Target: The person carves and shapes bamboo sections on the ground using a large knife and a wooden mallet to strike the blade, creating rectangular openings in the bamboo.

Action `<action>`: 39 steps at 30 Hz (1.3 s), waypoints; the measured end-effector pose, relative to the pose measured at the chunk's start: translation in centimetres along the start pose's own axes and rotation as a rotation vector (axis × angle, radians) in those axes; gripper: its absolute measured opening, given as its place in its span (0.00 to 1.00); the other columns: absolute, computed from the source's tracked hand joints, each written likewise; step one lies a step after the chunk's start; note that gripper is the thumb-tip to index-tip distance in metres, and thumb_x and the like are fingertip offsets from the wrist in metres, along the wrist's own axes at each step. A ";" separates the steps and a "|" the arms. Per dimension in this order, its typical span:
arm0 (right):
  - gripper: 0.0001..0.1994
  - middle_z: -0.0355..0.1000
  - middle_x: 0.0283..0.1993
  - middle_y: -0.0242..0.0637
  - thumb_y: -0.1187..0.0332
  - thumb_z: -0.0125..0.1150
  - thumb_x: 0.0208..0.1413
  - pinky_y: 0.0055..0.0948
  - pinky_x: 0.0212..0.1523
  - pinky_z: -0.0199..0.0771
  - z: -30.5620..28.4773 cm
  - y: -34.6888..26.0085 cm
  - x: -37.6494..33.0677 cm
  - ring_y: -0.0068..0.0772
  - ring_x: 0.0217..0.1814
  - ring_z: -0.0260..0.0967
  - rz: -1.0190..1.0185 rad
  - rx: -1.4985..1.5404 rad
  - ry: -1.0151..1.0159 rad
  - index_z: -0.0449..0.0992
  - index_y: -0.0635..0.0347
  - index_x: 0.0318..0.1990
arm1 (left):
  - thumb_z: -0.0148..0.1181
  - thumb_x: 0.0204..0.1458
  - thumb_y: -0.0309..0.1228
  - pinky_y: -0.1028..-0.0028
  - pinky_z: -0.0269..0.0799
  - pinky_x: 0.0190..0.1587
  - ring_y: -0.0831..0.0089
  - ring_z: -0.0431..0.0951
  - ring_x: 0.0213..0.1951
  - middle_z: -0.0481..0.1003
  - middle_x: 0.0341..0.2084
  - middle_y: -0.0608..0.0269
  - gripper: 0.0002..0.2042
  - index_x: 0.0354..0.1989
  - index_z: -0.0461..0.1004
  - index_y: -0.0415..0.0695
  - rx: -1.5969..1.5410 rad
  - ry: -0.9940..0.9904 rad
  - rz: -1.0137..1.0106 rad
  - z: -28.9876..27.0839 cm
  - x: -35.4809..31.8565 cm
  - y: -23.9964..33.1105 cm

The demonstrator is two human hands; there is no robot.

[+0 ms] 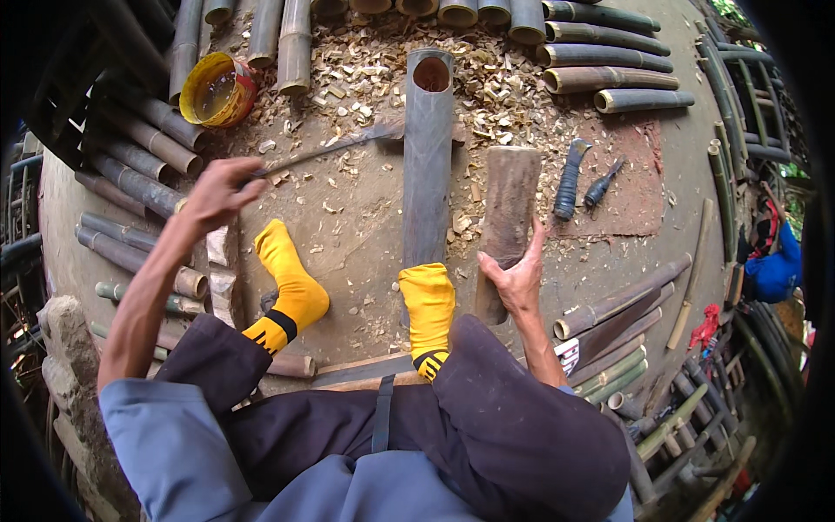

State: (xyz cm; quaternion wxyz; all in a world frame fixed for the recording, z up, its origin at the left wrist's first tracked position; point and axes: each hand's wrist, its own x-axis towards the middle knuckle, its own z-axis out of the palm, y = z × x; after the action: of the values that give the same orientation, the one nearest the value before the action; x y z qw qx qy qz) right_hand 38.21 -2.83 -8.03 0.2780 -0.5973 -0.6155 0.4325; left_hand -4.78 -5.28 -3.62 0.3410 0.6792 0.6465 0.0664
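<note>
My left hand (222, 196) is closed around the near end of a long, thin, dark metal blade (326, 152). Its far end reaches a low brown block (391, 130) beneath an upright-looking, dark bamboo tube (426, 174) that lies pointing away from me. The tube's open far end shows a reddish inside. A yellow-socked foot (428, 300) covers its near end. To the right, my right hand (522, 274) wraps thumb and fingers about the narrower near part of a worn wooden mallet (511, 196). The mallet lies alongside the tube, apart from it.
Wood chips (500, 96) litter the ground beyond the tube. Two dark-handled tools (571, 178) lie right of the mallet. A yellow-red bucket (219, 91) holding liquid stands far left. Cut bamboo tubes (613, 78) line both sides. My other yellow-socked foot (291, 278) rests left.
</note>
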 end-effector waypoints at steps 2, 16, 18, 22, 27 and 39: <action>0.50 0.61 0.57 0.54 0.62 0.72 0.36 0.37 0.58 0.62 -0.1 -0.7 0.3 0.48 0.58 0.63 -0.090 -0.114 -0.049 0.44 0.57 0.66 | 0.54 0.52 0.39 0.63 0.64 0.29 0.59 0.70 0.26 0.66 0.21 0.52 0.16 0.28 0.71 0.34 -0.027 -0.046 0.131 3.6 2.6 -0.1; 0.48 0.64 0.55 0.58 0.68 0.68 0.39 0.38 0.56 0.67 0.9 -0.3 1.1 0.51 0.55 0.66 -0.045 -0.125 -0.240 0.42 0.53 0.67 | 0.49 0.55 0.49 0.61 0.63 0.25 0.52 0.69 0.19 0.68 0.16 0.47 0.24 0.25 0.74 0.35 0.101 -0.230 0.127 6.6 7.6 -1.0; 0.48 0.65 0.55 0.58 0.68 0.68 0.39 0.38 0.55 0.67 0.9 -0.4 1.0 0.52 0.55 0.67 -0.033 -0.104 -0.262 0.42 0.53 0.67 | 0.50 0.55 0.49 0.61 0.64 0.26 0.53 0.69 0.19 0.68 0.16 0.47 0.24 0.25 0.74 0.35 0.113 -0.243 0.116 6.5 7.5 -1.2; 0.48 0.64 0.55 0.58 0.68 0.68 0.39 0.38 0.55 0.67 0.9 -0.3 1.1 0.51 0.55 0.67 -0.045 -0.126 -0.245 0.43 0.54 0.67 | 0.51 0.55 0.48 0.61 0.64 0.24 0.53 0.69 0.18 0.68 0.15 0.46 0.23 0.25 0.74 0.36 0.115 -0.226 0.153 6.6 7.6 -1.4; 0.46 0.61 0.58 0.56 0.64 0.70 0.37 0.36 0.60 0.61 -0.7 -0.6 2.6 0.47 0.59 0.62 0.057 -0.124 -0.331 0.48 0.62 0.65 | 0.55 0.53 0.47 0.61 0.67 0.23 0.49 0.70 0.18 0.69 0.14 0.44 0.24 0.18 0.73 0.36 0.168 -0.183 0.158 7.0 7.7 -1.4; 0.37 0.67 0.52 0.49 0.53 0.62 0.45 0.30 0.54 0.63 0.4 -5.0 6.5 0.36 0.54 0.64 0.083 -0.085 -0.572 0.58 0.70 0.57 | 0.49 0.52 0.56 0.57 0.66 0.25 0.46 0.71 0.20 0.68 0.13 0.43 0.30 0.18 0.73 0.36 0.151 -0.238 0.168 6.9 8.7 -1.2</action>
State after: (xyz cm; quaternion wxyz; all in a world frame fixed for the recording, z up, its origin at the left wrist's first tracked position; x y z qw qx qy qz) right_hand 34.53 3.84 -5.03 0.0498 -0.4869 -0.6614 0.5683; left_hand -0.75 0.04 -12.50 0.3566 0.7576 0.5455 -0.0352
